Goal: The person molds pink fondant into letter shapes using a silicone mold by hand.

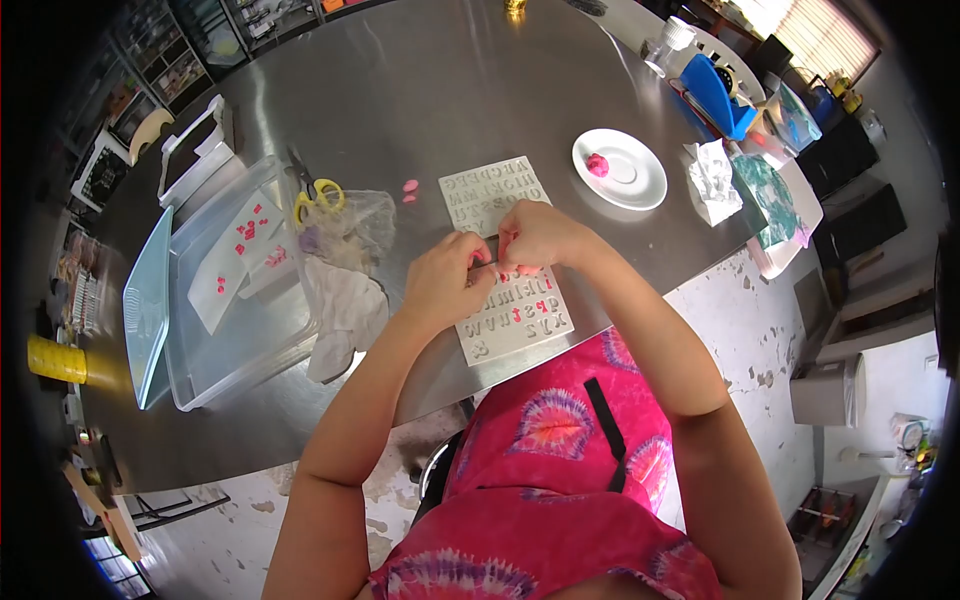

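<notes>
Both my hands meet over a pale letter mould (515, 345) with lowercase shapes, some of them filled with pink paste. My left hand (443, 280) is closed at the mould's upper left, fingertips pinched together. Close against it, my right hand (540, 238) is closed too, with its fingertips pointing down at the mould. A thin dark sliver shows between the fingers, too small to name. Just beyond lies a second mould (490, 190) with capital letters, partly behind my right hand. Two small pink pieces (410, 186) lie to its left.
A white saucer (640, 185) carries a pink lump (597, 165). Crumpled tissue (712, 185) lies right of it. On the left stand yellow-handled scissors (328, 195), a plastic bag (360, 225), a white cloth (345, 310) and a clear bin (190, 375) holding paper with pink letters.
</notes>
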A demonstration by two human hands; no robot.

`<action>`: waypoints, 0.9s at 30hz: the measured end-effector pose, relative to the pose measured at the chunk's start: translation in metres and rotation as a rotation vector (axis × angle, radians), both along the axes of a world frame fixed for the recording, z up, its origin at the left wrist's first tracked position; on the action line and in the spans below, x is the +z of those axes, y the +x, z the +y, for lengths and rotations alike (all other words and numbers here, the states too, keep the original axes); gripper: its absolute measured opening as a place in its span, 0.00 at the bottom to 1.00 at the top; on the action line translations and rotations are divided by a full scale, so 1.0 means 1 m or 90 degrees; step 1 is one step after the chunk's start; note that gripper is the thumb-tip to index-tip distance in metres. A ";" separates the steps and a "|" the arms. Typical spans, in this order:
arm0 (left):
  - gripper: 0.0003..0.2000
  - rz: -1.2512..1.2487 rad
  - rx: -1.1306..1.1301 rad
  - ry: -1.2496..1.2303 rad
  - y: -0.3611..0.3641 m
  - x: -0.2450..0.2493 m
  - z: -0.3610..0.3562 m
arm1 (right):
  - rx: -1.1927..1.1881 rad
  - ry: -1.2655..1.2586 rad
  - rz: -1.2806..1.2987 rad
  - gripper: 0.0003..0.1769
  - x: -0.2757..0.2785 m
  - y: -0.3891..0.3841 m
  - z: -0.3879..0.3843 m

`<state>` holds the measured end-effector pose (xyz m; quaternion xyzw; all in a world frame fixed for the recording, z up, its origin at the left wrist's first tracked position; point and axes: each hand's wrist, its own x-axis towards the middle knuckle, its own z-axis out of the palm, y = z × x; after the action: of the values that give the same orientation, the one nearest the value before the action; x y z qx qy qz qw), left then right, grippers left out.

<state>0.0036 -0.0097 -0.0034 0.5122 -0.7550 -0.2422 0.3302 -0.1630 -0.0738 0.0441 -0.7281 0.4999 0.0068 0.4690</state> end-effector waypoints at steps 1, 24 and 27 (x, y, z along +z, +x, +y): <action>0.10 -0.032 0.015 0.014 -0.001 0.003 0.001 | -0.023 -0.045 0.009 0.08 0.001 0.000 0.004; 0.14 -0.060 0.028 0.072 -0.002 0.004 0.000 | -0.090 -0.142 -0.122 0.06 -0.015 -0.014 0.020; 0.14 -0.048 0.032 0.094 -0.002 0.002 0.000 | -0.001 -0.290 -0.095 0.05 -0.026 -0.009 0.028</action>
<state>0.0018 -0.0102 -0.0013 0.5628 -0.7338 -0.2692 0.2689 -0.1719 -0.0457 0.0181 -0.8132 0.4530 -0.1600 0.3284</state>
